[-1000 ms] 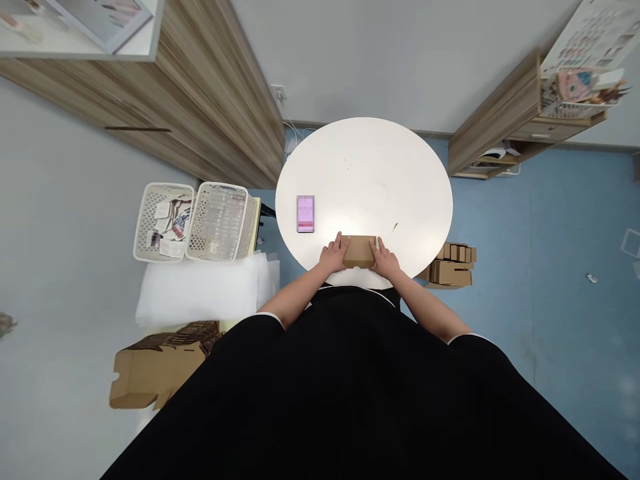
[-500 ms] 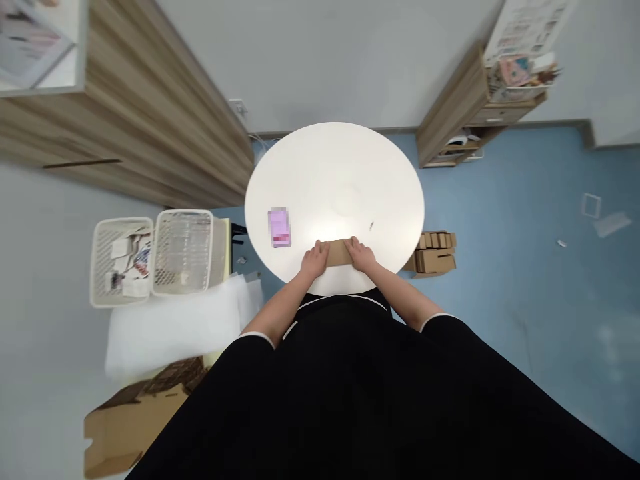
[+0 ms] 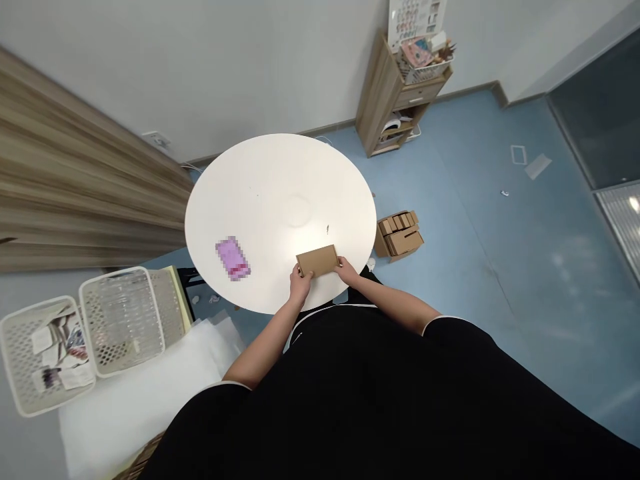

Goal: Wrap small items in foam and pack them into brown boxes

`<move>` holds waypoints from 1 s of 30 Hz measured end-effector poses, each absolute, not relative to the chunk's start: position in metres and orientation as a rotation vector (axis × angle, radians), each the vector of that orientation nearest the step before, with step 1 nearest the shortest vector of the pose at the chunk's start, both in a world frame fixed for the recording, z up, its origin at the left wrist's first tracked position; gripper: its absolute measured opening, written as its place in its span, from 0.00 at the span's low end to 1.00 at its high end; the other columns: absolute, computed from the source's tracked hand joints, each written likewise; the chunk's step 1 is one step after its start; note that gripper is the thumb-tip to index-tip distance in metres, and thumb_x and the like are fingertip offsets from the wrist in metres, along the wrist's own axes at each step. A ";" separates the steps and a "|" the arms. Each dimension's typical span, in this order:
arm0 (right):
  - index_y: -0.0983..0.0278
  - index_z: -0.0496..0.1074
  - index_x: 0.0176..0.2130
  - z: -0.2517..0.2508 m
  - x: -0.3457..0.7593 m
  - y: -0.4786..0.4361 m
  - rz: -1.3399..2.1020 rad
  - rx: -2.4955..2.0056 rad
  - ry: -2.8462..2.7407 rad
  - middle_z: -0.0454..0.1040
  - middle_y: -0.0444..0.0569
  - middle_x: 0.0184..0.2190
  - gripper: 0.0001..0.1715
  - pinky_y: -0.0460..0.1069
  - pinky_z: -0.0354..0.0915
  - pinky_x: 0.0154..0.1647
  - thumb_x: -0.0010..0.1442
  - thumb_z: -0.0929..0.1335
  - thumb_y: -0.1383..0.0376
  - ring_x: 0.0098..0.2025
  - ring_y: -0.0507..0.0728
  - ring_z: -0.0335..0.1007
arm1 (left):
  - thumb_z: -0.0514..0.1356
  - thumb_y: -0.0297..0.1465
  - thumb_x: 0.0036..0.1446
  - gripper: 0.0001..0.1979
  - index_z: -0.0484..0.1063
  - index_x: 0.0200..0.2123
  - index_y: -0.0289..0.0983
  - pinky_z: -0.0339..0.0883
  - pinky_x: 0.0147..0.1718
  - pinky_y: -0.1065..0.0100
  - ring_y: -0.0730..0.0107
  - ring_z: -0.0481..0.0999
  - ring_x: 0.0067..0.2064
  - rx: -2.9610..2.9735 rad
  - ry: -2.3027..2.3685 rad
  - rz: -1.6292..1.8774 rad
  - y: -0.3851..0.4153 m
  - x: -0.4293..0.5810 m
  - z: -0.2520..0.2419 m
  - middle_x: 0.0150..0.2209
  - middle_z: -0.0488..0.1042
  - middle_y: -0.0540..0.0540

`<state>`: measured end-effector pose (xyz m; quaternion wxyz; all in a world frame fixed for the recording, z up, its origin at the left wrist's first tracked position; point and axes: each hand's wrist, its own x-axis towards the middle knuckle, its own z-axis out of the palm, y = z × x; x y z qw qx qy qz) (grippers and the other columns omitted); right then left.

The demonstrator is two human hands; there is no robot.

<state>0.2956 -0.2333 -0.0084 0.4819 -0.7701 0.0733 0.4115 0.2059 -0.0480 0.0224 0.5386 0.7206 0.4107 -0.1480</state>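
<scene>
Holding a cardboard box (image 3: 317,261), both hands (image 3: 301,285) (image 3: 346,271) hide its corners.

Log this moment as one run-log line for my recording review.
left hand: grips flat brown cardboard box | right hand: grips box's right end | below box: round white table | also on table: pixelated pink rectangular item

No text, label, brand, number or sign can be read in this view. The printed paper chart (image 3: 417,17) on the wall shows rows of small marks, too small to read. The white paper slips (image 3: 63,350) in the white plastic mesh basket (image 3: 37,308) are likewise illegible. The pink rectangular item (image 3: 233,259) on the round white table (image 3: 280,180) is pixelated. The brown kraft cardboard box (image 3: 317,261) shows no marking on its visible face.
</scene>
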 end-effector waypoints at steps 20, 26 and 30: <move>0.61 0.59 0.72 -0.069 0.445 -0.716 0.638 -1.919 0.778 0.74 0.56 0.61 0.43 0.59 0.68 0.62 0.59 0.64 0.58 0.60 0.63 0.72 | 0.64 0.30 0.61 0.30 0.65 0.65 0.37 0.67 0.58 0.60 0.57 0.76 0.58 1.726 0.597 -0.915 -0.508 0.455 -0.059 0.60 0.73 0.36; 0.64 0.63 0.69 -0.180 0.533 -0.822 0.628 -2.127 0.620 0.74 0.57 0.60 0.41 0.63 0.66 0.63 0.60 0.62 0.56 0.61 0.65 0.70 | 0.62 0.29 0.60 0.24 0.69 0.60 0.40 0.69 0.52 0.60 0.61 0.78 0.52 1.274 0.828 -0.980 -0.617 0.503 -0.160 0.51 0.78 0.40; 0.64 0.63 0.69 -0.280 0.577 -0.854 0.671 -2.193 0.543 0.74 0.57 0.60 0.41 0.64 0.64 0.65 0.60 0.63 0.58 0.61 0.66 0.68 | 0.63 0.29 0.57 0.24 0.70 0.58 0.39 0.69 0.50 0.60 0.59 0.77 0.52 1.158 0.902 -0.970 -0.649 0.539 -0.246 0.53 0.77 0.39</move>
